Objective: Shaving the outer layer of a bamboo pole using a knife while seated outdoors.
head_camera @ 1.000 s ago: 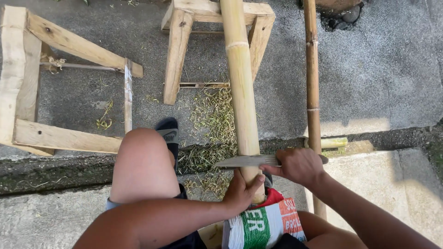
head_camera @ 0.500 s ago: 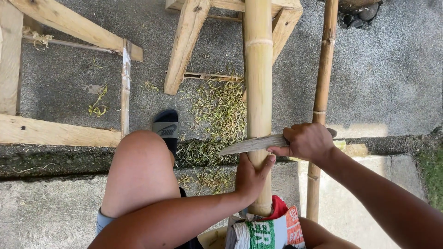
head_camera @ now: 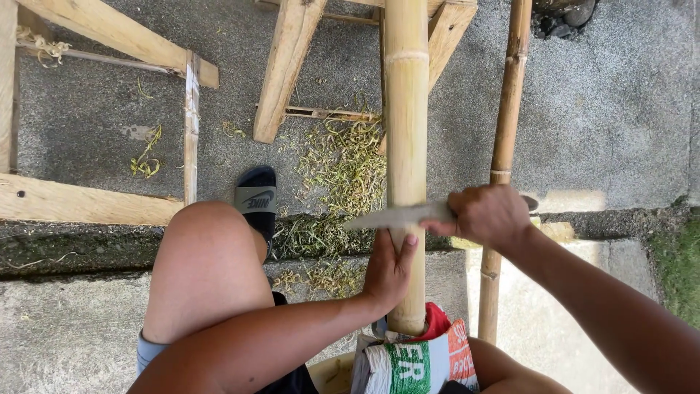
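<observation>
Grey, coarse concrete floor (head_camera: 605,109) across the upper part of the view; nearer, a paler concrete step (head_camera: 65,335), with a dark, dirt-filled gap (head_camera: 80,248) between the two. Scattered over the floor, a heap of green-yellow bamboo shavings (head_camera: 339,171), thickest beside the thick bamboo pole (head_camera: 406,146), spilling over the gap onto the step. Smaller curls of shavings (head_camera: 146,157) further left. Standing on the floor, a wooden trestle (head_camera: 288,66) at top centre and a wooden frame (head_camera: 95,204) to the left. Planted at the gap, a black slide sandal (head_camera: 257,197). At far right, a strip of grass (head_camera: 674,270).
</observation>
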